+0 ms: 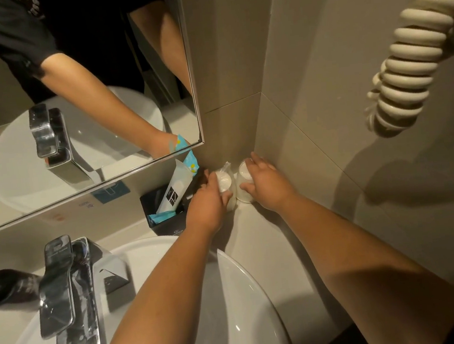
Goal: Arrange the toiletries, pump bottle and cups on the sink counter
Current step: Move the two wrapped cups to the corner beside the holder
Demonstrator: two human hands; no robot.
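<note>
Two white cups stand side by side in the counter's back right corner. My left hand (208, 201) grips the left cup (224, 182), which is wrapped in clear plastic. My right hand (263, 183) grips the right cup (244, 182) from the wall side. Left of the cups, a black holder box (162, 210) contains white and blue toiletry packets (175, 187) that lean against the wall under the mirror. A dark pump bottle (5, 287) lies at the far left of the counter, partly cut off.
A chrome faucet (71, 300) stands over the white sink basin (233, 297) below my arms. The mirror (77, 89) hangs above the counter. A coiled cream cord (415, 51) hangs on the right wall. Bare counter (272, 240) lies beside the basin.
</note>
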